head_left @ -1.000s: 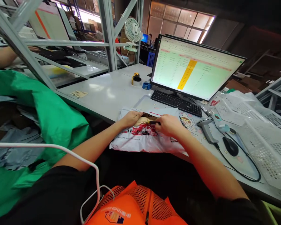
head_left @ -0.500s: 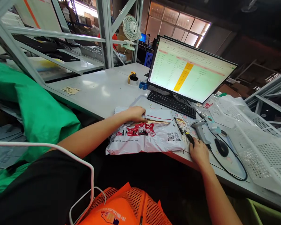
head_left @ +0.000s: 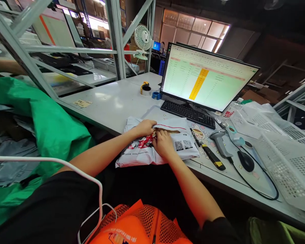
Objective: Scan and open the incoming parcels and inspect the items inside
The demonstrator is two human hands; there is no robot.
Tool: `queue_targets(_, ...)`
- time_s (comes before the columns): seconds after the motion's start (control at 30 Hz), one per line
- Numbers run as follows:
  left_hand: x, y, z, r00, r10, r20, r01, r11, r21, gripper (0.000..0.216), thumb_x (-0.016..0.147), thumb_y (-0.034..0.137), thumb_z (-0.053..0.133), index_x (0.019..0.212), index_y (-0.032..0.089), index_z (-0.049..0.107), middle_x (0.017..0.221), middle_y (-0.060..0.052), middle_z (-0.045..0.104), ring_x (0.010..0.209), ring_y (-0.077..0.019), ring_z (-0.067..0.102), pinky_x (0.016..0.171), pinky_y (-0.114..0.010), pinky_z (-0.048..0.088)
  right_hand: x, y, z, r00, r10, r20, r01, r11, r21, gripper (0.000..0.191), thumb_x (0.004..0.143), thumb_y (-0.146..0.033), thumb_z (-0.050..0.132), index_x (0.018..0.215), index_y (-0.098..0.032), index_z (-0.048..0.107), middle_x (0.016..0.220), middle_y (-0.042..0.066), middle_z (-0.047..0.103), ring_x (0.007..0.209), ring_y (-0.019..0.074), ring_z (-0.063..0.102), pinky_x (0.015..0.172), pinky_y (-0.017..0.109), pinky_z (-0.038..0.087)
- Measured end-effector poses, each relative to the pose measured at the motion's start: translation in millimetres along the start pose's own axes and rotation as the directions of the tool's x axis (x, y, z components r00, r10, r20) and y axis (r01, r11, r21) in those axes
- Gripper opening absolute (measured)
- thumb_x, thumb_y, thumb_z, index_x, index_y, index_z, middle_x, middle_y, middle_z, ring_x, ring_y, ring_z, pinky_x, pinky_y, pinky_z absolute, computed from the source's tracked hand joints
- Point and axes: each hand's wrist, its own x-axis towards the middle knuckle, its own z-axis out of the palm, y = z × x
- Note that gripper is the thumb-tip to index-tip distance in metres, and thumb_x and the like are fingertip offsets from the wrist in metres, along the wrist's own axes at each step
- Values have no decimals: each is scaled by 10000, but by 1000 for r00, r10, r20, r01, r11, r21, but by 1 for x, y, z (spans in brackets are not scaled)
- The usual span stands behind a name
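A white courier bag (head_left: 183, 149) with red print and QR codes lies at the near edge of the grey table (head_left: 112, 101). A slit runs along its top, showing brown material inside. My left hand (head_left: 144, 128) grips the bag's upper edge at the slit. Beside it, my right hand (head_left: 163, 142) pinches the bag at the same opening. A black and yellow utility knife (head_left: 212, 158) lies on the table to the right of the bag, free of both hands.
A barcode scanner (head_left: 220, 144), mouse (head_left: 245, 161) and keyboard (head_left: 188, 113) sit before a lit monitor (head_left: 205, 78). White mesh trays (head_left: 284, 149) fill the right side. Tape rolls (head_left: 146, 88) stand farther back. A green sack (head_left: 48, 125) bulges at left. Another person's arm (head_left: 5, 66) shows far left.
My right hand left the knife on the table by the scanner and came back to the bag's slit. My left hand stayed on the bag.
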Motion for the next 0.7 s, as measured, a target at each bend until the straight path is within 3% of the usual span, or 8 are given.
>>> queue_targets(0.1, -1, -2, 3, 998, -16, -57, 13, 998, -62, 322, 908, 321, 532, 1046, 141, 761, 1098, -141, 791, 1028, -289, 721, 880, -332, 522, 0, 4, -1, 999, 27, 37, -27, 1000, 15, 324, 1021, -188, 484, 1262, -99, 682, 1229, 182, 716, 1156, 329, 587, 1045, 440, 451)
queue_targets(0.33, -2, 4, 5, 996, -14, -92, 2, 992, -123, 290, 918, 364, 559, 947, 139, 739, 937, -82, 772, 883, -232, 694, 820, -293, 521, -4, 8, -6, 997, 49, 53, -54, 994, 97, 493, 1053, -193, 437, 1522, -74, 534, 1305, 174, 711, 1198, 321, 588, 1034, 425, 454)
queue_targets(0.43, -3, 11, 5, 991, -27, -135, 17, 997, -74, 242, 922, 317, 571, 987, 139, 722, 1017, -135, 765, 987, -287, 703, 883, -340, 520, -1, 6, -6, 996, 67, 53, -69, 997, 46, 384, 1043, -218, 498, 1377, -115, 655, 1274, 168, 711, 1179, 314, 592, 1031, 419, 450)
queue_targets(0.5, -1, 12, -2, 974, -88, -210, 88, 996, -10, 265, 923, 252, 551, 1101, 115, 693, 1122, -202, 738, 1098, -352, 688, 941, -405, 512, -5, 1, -11, 998, 40, 51, -40, 999, -7, 280, 1032, -247, 550, 1218, -149, 734, 1206, 170, 710, 1157, 320, 584, 1013, 432, 453)
queue_targets(0.6, 7, -1, -25, 915, -243, -321, 297, 946, 130, 344, 984, 204, 458, 1264, 71, 605, 1214, -273, 687, 1147, -401, 682, 960, -476, 512, -28, -10, -26, 983, -179, 43, 179, 984, 2, 190, 1023, -217, 583, 1023, -194, 771, 1099, 135, 689, 1106, 295, 566, 996, 437, 457)
queue_targets(0.7, 17, -29, -49, 879, -318, -356, 410, 885, 220, 388, 1049, 190, 329, 1339, 53, 547, 1263, -301, 656, 1158, -415, 684, 956, -509, 516, -69, -21, -45, 942, -325, -84, 330, 942, 66, 211, 1018, -192, 595, 864, -207, 738, 1020, 101, 658, 1055, 265, 555, 979, 418, 469)
